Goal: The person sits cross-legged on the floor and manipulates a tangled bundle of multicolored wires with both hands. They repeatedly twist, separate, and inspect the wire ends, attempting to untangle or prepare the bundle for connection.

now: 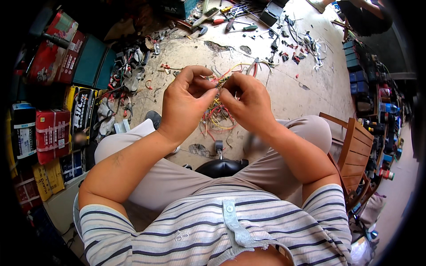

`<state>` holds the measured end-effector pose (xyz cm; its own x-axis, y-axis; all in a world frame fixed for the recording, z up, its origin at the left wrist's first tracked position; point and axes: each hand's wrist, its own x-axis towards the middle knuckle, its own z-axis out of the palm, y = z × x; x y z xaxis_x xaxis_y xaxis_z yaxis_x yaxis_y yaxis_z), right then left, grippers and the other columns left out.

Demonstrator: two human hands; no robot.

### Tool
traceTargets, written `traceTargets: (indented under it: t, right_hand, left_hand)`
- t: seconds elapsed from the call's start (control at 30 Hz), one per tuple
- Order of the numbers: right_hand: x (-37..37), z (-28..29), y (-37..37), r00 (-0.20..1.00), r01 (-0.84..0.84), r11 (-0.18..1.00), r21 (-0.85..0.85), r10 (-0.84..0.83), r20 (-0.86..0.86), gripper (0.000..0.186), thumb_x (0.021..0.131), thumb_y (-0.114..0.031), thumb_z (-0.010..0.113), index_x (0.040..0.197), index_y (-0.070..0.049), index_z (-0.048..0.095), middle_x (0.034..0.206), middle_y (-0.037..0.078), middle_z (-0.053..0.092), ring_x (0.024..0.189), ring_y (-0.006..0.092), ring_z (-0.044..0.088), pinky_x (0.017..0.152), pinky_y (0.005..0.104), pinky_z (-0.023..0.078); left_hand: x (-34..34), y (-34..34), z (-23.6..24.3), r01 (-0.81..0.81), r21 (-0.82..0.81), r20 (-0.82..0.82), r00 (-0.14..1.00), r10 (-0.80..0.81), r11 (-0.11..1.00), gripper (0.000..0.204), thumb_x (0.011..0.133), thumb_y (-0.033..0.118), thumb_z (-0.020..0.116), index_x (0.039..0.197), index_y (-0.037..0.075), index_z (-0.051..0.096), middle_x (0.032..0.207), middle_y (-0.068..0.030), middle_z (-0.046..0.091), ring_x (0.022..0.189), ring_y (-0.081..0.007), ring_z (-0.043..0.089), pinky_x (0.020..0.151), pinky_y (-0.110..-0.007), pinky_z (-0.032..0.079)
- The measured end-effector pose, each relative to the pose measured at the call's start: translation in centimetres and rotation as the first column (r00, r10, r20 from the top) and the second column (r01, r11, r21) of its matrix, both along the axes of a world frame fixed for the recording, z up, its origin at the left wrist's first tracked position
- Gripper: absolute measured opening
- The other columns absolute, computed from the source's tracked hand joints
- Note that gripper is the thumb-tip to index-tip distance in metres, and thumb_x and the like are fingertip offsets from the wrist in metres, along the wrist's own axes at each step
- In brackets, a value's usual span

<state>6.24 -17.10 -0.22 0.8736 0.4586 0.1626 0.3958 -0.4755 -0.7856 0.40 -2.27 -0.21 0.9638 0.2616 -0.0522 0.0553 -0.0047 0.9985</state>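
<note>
My left hand (188,99) and my right hand (249,99) meet in front of my knees, fingertips almost touching. Thumb and fingers of each pinch a thin wire bundle (220,83), dark and yellowish where it shows between them; the fingers hide its exact ends. Below and behind the hands, a tangle of red, yellow and white wires (217,116) hangs or lies close to the floor; I cannot tell which. Just beyond my right hand rests a pair of red-handled pliers (255,66).
Screwdrivers, including a green-handled one (250,28), and cut wire scraps (297,55) litter the far floor. Stacked boxes (53,135) and scrap parts (128,75) line the left. A wooden chair (355,155) and loaded shelves (386,111) stand right. Another person (366,15) is at far right.
</note>
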Motion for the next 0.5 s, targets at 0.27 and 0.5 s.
traceTargets:
  t: [0.27, 0.5]
  right_hand:
    - [0.08, -0.08, 0.15, 0.997, 0.003, 0.992, 0.13, 0.007, -0.079, 0.014, 0.072, -0.016, 0.063, 0.067, -0.005, 0.058, 0.064, 0.008, 0.06, 0.059, 0.0255, 0.057, 0.058, 0.0369, 0.044]
    - [-0.1, 0.16, 0.06, 0.998, 0.011, 0.996, 0.088, -0.006, -0.056, 0.015, 0.072, -0.018, 0.063, 0.067, -0.004, 0.058, 0.063, 0.009, 0.06, 0.061, 0.0259, 0.057, 0.059, 0.0375, 0.044]
  left_hand:
    - [0.22, 0.25, -0.18, -0.037, 0.019, -0.012, 0.999, 0.037, 0.999, 0.033, 0.078, -0.005, 0.066, 0.107, 0.002, 0.054, 0.086, -0.0052, 0.063, 0.079, -0.0084, 0.061, 0.073, -0.021, 0.05]
    - [0.2, 0.28, -0.13, -0.038, -0.076, -0.079, 0.996, 0.032, 0.996, 0.032, 0.078, -0.004, 0.066, 0.106, 0.0, 0.053, 0.088, -0.0065, 0.063, 0.079, -0.0098, 0.061, 0.072, -0.021, 0.05]
